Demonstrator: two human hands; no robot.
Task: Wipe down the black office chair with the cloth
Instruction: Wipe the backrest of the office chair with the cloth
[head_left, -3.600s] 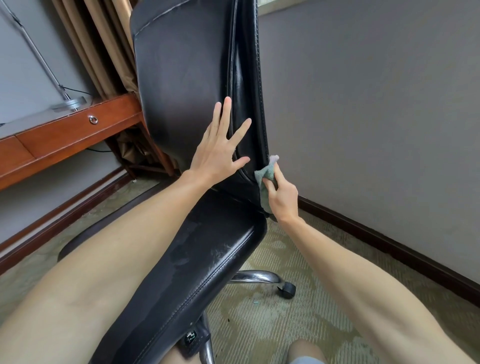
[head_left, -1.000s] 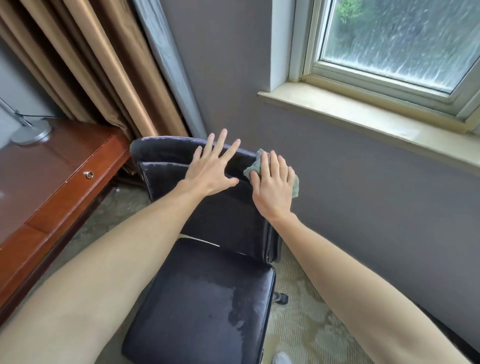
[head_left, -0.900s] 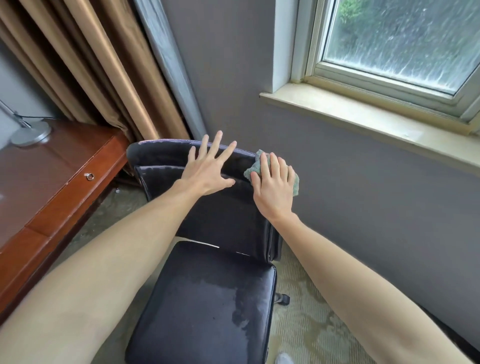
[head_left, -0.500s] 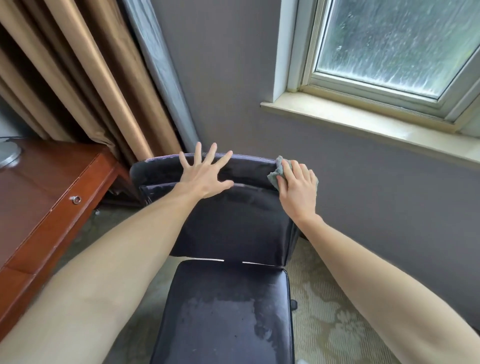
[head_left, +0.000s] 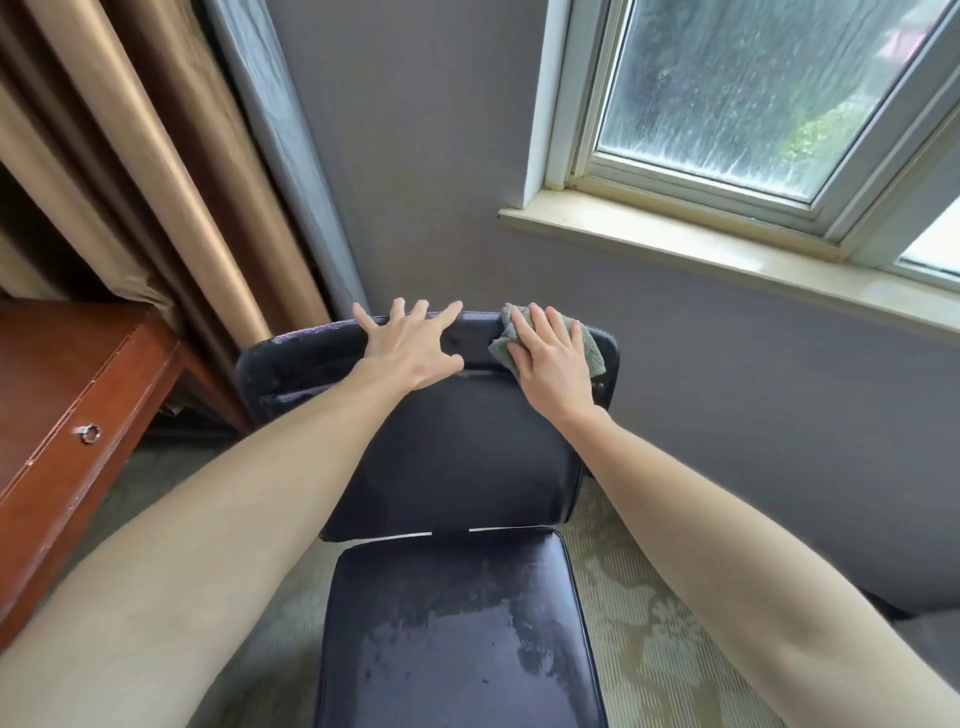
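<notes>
The black office chair (head_left: 452, 457) stands in front of me, its backrest upright and its seat streaked with damp patches. My left hand (head_left: 410, 345) lies flat on the top edge of the backrest with fingers spread, holding nothing. My right hand (head_left: 553, 358) presses a grey-green cloth (head_left: 592, 351) flat against the top right corner of the backrest. Most of the cloth is hidden under the palm.
A reddish wooden desk (head_left: 57, 395) with a ring-pull drawer stands at the left. Tan curtains (head_left: 171, 171) hang behind it. A grey wall and a window sill (head_left: 727, 254) lie just beyond the chair. Patterned carpet (head_left: 649, 649) covers the floor.
The chair has turned to face me squarely. My right hand slid the cloth along the top of the backrest toward its right corner; my left hand stayed on the top edge.
</notes>
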